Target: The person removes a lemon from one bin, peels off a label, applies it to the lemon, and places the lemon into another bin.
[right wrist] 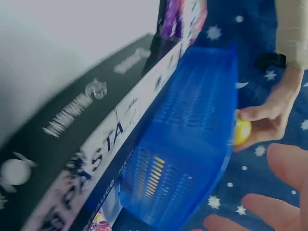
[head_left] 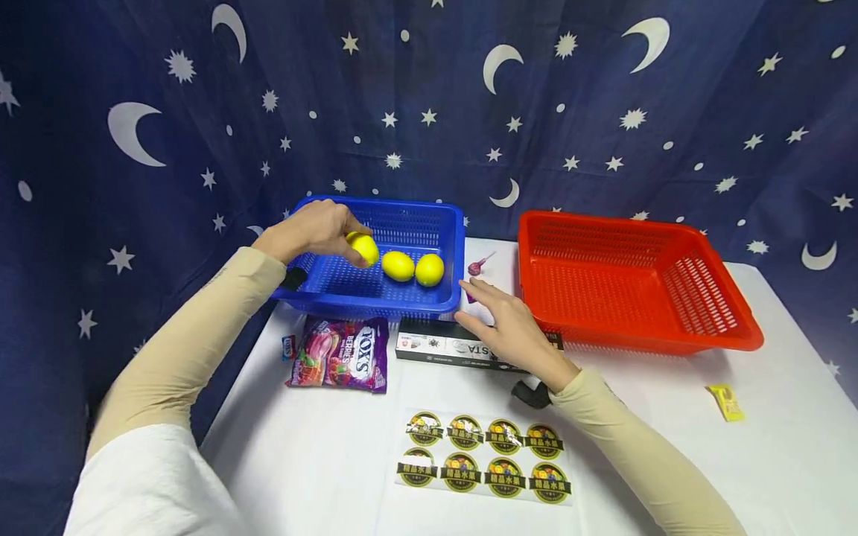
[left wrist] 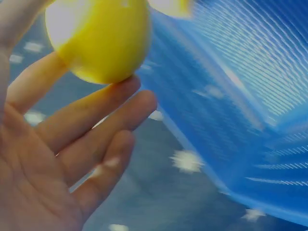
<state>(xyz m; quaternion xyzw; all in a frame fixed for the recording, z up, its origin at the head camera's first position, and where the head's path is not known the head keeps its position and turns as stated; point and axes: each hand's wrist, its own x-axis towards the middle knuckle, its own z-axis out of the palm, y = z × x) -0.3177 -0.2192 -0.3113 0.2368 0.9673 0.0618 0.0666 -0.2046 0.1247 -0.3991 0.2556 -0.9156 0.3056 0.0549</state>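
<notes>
My left hand [head_left: 335,234] reaches into the blue basket [head_left: 402,212] and pinches a yellow lemon [head_left: 363,248] at its left side. In the left wrist view the lemon [left wrist: 98,41] sits between my thumb and fingers [left wrist: 91,113], the lower ones straight. Two more lemons [head_left: 398,266] [head_left: 430,269] lie on the basket floor to the right. My right hand [head_left: 499,320] is flat and holds nothing, lying over a black pasta box [head_left: 436,348] in front of the basket. The right wrist view shows the box [right wrist: 82,139], the blue basket [right wrist: 192,139] and the held lemon [right wrist: 242,131].
An empty red basket [head_left: 737,339] stands at the right. A purple candy bag [head_left: 342,353] lies in front of the blue basket, and a sticker sheet [head_left: 485,458] nearer me. A lollipop [head_left: 477,266] lies between the baskets. A small yellow packet [head_left: 726,402] is at far right.
</notes>
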